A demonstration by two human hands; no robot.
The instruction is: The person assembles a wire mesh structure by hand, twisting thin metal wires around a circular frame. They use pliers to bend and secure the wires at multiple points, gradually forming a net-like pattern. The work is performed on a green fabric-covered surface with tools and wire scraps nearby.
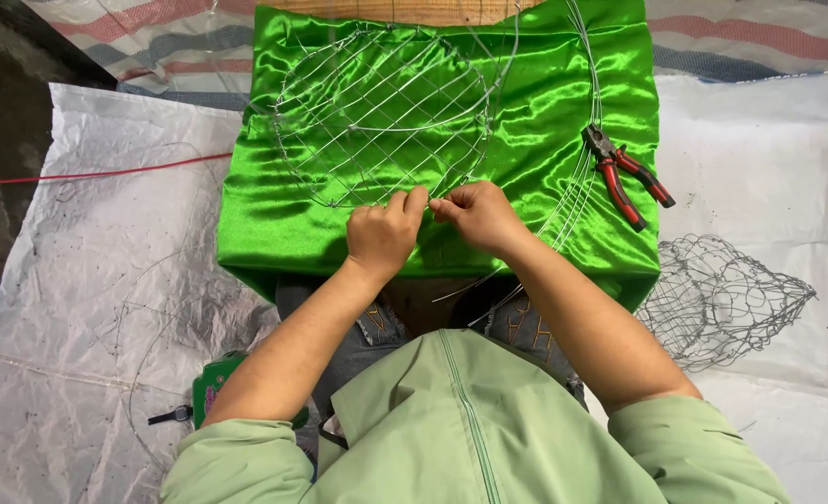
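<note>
Green sleeves frame both hands at the near rim of the wire mesh (381, 117), which lies on the green-draped surface (563, 112). Left hand (383, 235) and right hand (476, 215) pinch thin wire at the rim, fingers closed. Most of the grid looks woven; the near edge seems unfinished. Pliers (626, 175) lie right; a finished basket (717, 297) sits further right.

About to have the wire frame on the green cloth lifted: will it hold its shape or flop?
The wire frame is thin open mesh on a round rim, so it is probably light and springy, flexing rather than flopping. It may slide easily on the shiny green cloth. Loose wire ends near both hands could snag the fabric.
</note>
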